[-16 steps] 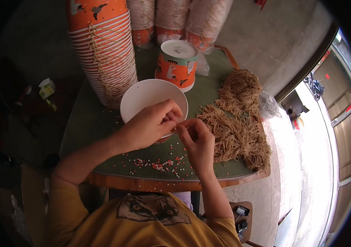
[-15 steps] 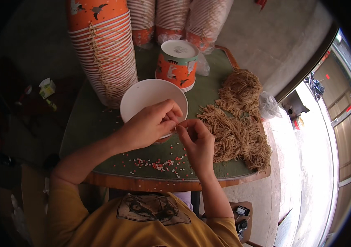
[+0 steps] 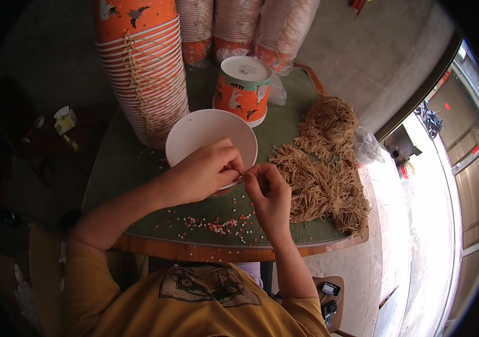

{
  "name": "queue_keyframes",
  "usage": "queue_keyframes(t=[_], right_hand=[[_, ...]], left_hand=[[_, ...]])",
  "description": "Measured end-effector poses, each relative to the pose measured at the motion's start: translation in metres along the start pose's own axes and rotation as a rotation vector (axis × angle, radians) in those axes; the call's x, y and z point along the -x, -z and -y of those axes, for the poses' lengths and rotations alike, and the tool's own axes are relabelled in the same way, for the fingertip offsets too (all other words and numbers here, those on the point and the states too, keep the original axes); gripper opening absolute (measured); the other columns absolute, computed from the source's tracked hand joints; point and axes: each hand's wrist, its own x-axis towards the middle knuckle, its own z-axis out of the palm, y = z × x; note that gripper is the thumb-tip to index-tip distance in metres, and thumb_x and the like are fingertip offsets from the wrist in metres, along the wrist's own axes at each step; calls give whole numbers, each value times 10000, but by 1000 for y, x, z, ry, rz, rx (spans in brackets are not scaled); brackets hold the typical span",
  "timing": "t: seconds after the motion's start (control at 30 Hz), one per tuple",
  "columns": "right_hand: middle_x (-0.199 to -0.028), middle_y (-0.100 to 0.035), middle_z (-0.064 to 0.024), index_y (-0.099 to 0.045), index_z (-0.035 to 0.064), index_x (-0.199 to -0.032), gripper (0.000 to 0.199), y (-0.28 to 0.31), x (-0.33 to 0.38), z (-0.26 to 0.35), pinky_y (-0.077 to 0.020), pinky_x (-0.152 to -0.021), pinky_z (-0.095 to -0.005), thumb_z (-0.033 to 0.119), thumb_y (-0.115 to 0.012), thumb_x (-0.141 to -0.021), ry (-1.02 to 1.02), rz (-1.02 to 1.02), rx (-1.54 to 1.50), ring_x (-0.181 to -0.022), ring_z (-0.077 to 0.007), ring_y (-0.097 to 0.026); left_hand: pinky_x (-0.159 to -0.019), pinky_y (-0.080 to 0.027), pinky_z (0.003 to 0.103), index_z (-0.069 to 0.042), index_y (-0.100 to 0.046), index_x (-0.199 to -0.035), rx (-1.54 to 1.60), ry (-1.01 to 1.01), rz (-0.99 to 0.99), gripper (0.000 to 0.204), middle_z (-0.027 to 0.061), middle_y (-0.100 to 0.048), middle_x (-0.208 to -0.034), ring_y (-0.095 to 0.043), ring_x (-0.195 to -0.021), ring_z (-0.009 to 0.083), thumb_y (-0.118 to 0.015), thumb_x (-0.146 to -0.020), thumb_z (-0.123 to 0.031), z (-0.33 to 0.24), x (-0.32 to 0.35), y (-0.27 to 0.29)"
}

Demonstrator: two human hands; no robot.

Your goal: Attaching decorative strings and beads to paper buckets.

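A paper bucket (image 3: 194, 132), white inside, stands upright on the table in front of me. Over its near right rim, my left hand (image 3: 208, 168) is closed in a pinch. Fingertip to fingertip with it, my right hand (image 3: 270, 191) pinches too, just outside the rim. Whatever small thing lies between the fingers is too hidden to name. White, orange and red beads (image 3: 217, 226) are scattered on the table below the hands. To the right lie bundles of tan cord (image 3: 323, 180), close to my right hand.
A tall stack of orange patterned buckets (image 3: 144, 78), with cords along its side, rises at the left. Behind the open bucket sits an upside-down orange bucket (image 3: 240, 98). Plastic-wrapped bucket stacks (image 3: 236, 25) stand at the back. A crumpled clear bag (image 3: 367, 146) hangs by the table's right edge.
My fingers have shifted slightly at the bucket's rim, the left ones curling in a little more. The bucket and everything else stay in place.
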Motion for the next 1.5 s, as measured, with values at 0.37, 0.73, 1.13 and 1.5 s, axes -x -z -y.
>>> queue_keyframes(t=[0.37, 0.73, 1.13, 1.5], right_hand=[[-652, -485, 70, -617, 25, -915, 70, -2, 6, 5, -330, -507, -196, 70, -655, -876, -15, 19, -157, -571, -14, -385], [-697, -549, 76, -602, 18, -931, 66, -4, 7, 0, -346, -538, -163, 76, -625, -909, -4, 38, -115, -605, 7, -428], [-724, -584, 50, -583, 8, -920, 60, -9, 13, 0, -414, -590, -167, 54, -621, -908, -1, 10, -215, -644, 3, -492], [-762, -634, 11, -582, -3, -924, 61, -11, 13, 1, -455, -627, -181, 51, -608, -917, -12, 18, -271, -689, -17, -564]], left_hand=[[-695, -484, 335, -11, -547, -900, -201, -234, -186, 88, 74, -507, -946, -587, -826, 231, -613, -844, 7, -6, 8, -9], [-711, -489, 321, -11, -552, -927, -106, -165, -126, 79, 77, -503, -951, -593, -842, 197, -593, -864, 14, -3, 7, -6], [-724, -498, 318, 2, -570, -941, -181, -184, -140, 100, 74, -512, -959, -592, -848, 205, -571, -850, 43, -3, 10, -11], [-753, -485, 305, -16, -601, -1001, -113, -185, -201, 167, 67, -515, -962, -578, -860, 181, -591, -839, 21, -2, 16, -7]])
